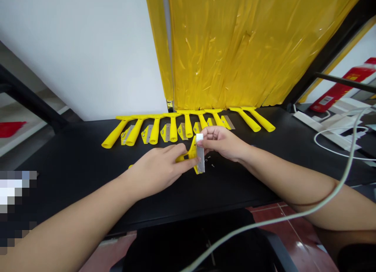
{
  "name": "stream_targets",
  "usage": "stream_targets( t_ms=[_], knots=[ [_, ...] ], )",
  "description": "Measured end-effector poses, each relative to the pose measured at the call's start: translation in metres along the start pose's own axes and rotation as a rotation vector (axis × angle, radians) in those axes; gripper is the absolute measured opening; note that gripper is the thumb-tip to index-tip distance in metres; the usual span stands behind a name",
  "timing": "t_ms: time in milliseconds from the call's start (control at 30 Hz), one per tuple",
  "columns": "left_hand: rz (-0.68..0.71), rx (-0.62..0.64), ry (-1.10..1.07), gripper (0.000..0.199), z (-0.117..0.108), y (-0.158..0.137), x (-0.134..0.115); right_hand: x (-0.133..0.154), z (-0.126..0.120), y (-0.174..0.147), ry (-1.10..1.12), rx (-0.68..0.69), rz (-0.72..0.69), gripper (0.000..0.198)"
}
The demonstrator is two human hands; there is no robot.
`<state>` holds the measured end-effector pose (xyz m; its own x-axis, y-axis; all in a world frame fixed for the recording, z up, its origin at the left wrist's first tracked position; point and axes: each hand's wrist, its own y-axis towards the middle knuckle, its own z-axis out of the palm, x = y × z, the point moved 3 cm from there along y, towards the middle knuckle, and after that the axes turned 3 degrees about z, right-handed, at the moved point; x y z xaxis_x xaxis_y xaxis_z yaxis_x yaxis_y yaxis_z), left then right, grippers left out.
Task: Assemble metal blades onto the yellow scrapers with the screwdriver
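Above the black table, my left hand (157, 166) is closed around the handle of a yellow plastic scraper (192, 149), its head turned up. A flat silvery metal plate (201, 160) lies against the scraper's head. At the plate's upper end, my right hand (221, 142) pinches it between thumb and fingers; my left fingertips touch its side. A few tiny screws (212, 165) lie on the table just beyond and right of the plate. Most of the held handle is hidden by my left hand.
Behind my hands stands a row of yellow scraper handles (173, 131), with small yellow pieces bearing metal plates (166, 133) between several. A white cable (264, 223) crosses over my right forearm. On the right is a red bottle (342, 86); white and yellow panels rise behind.
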<state>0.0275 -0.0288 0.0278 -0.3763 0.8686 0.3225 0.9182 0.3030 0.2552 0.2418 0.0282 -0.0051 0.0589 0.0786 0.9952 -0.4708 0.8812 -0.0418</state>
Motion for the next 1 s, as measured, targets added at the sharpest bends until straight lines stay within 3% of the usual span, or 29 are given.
stream_targets(
  t_ms=[367, 1000],
  knots=[
    [0.020, 0.087, -0.026, 0.050, 0.0014, -0.0002, -0.0018, -0.0028, 0.0028, -0.0014, 0.064, 0.002, 0.091, 0.035],
    [-0.040, 0.101, -0.252, 0.053, 0.0049, -0.0014, -0.0032, -0.0085, 0.0022, -0.0012, 0.159, 0.065, 0.164, 0.036]
  ],
)
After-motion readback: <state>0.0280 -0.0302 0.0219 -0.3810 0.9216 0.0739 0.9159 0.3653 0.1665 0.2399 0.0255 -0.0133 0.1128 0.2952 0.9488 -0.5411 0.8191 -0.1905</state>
